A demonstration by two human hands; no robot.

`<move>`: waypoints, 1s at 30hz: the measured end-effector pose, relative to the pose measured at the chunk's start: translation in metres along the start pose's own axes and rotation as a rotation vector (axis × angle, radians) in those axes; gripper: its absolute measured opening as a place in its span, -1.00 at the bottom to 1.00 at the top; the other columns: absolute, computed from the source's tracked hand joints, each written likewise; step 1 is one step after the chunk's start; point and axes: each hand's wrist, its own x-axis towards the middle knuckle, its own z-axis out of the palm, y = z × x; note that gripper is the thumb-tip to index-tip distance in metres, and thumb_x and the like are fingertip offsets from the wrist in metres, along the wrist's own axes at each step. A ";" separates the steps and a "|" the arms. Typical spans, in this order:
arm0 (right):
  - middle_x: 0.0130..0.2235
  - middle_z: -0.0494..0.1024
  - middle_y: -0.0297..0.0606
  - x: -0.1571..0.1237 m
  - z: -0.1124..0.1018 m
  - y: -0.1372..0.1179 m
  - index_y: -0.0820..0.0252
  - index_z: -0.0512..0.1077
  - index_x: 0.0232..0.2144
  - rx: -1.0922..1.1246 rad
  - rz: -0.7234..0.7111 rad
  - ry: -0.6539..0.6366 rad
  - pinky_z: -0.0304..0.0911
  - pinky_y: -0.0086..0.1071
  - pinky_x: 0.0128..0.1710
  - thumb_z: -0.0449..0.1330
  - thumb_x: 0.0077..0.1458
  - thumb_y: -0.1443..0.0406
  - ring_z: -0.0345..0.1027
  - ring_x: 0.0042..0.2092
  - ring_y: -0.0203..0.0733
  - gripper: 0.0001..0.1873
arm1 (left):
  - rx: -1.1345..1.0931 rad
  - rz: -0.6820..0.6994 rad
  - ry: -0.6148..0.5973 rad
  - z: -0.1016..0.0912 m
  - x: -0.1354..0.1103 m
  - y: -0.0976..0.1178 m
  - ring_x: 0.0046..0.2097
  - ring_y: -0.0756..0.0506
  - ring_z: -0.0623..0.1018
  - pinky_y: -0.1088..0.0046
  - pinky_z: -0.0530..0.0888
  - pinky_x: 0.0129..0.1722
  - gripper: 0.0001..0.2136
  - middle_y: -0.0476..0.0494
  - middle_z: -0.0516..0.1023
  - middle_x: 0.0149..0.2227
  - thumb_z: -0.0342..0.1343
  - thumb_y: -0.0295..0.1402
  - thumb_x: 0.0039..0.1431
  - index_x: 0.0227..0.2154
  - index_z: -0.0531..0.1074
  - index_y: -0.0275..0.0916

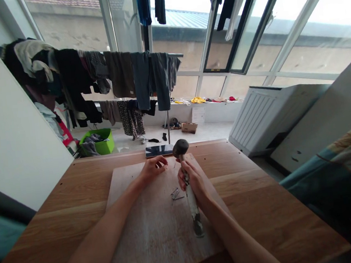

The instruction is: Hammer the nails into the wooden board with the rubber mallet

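My right hand is wrapped round the pale handle of a hammer, whose dark head is raised above the far part of a pale wooden board. My left hand rests on the board just left of the hammer head, fingers curled and pinched together near the board's far edge; what they hold is too small to make out. Several loose nails lie on the board between my hands. The board lies on a wooden table.
A dark phone lies at the table's far edge. Beyond it, a rack hung with clothes stands by large windows, with a green basket on the floor. A white radiator cover is to the right.
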 end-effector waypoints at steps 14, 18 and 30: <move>-0.60 0.31 -0.55 -0.004 -0.005 0.015 0.21 0.42 -0.10 0.052 0.097 -0.023 0.02 -0.55 -0.80 0.29 0.01 -0.02 0.09 -0.73 -0.44 -0.48 | 0.001 0.048 -0.018 0.000 0.000 0.000 -0.38 0.01 0.50 0.55 0.39 -0.39 -0.84 -0.08 0.59 -0.37 0.12 -0.30 0.15 -0.29 0.52 -0.27; -0.60 0.31 -0.55 -0.003 -0.005 0.015 0.21 0.41 -0.09 0.057 0.088 -0.020 0.02 -0.55 -0.81 0.29 0.01 -0.02 0.09 -0.73 -0.44 -0.47 | 0.005 0.055 -0.008 0.000 -0.001 0.000 -0.38 0.01 0.50 0.55 0.39 -0.38 -0.86 -0.08 0.59 -0.38 0.13 -0.33 0.15 -0.30 0.52 -0.28; -0.62 0.31 -0.55 -0.006 -0.001 0.011 0.22 0.41 -0.11 0.026 0.098 -0.034 0.03 -0.55 -0.81 0.29 0.01 -0.02 0.08 -0.73 -0.44 -0.48 | -0.011 0.030 -0.043 -0.001 -0.002 0.004 -0.34 -0.03 0.54 0.49 0.43 -0.35 -0.85 -0.09 0.60 -0.36 0.15 -0.36 0.10 -0.27 0.51 -0.27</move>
